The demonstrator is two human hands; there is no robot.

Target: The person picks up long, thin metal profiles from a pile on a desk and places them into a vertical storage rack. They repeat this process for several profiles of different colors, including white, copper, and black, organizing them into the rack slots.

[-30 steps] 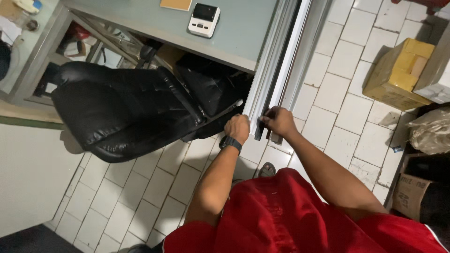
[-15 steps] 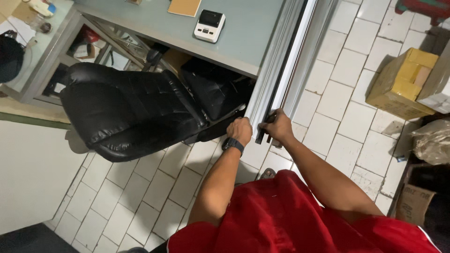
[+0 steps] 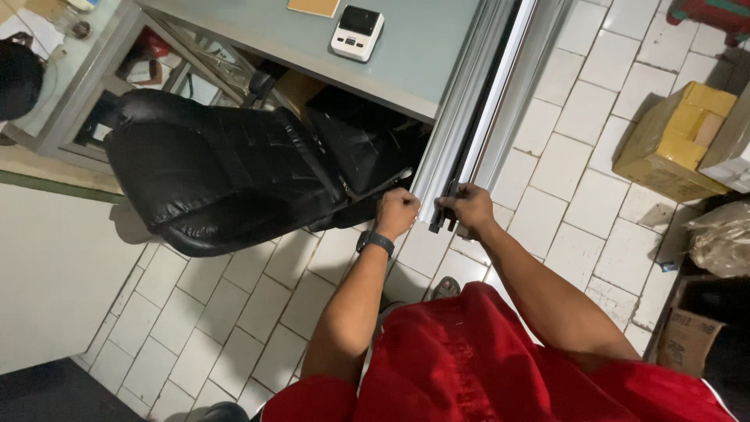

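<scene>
Looks like a small shop or workshop w/ an office corner. White tiled floor, worn and grubby. A grey-green table carries a small white device w/ dark screen and a brown pad. Black padded office chair pushed beside it. Long aluminium frame profiles lean over the table edge. Cardboard boxes and a plastic bag stacked on the floor at right, glass-fronted cabinet at left

long silver aluminium profiles, near end held
</scene>
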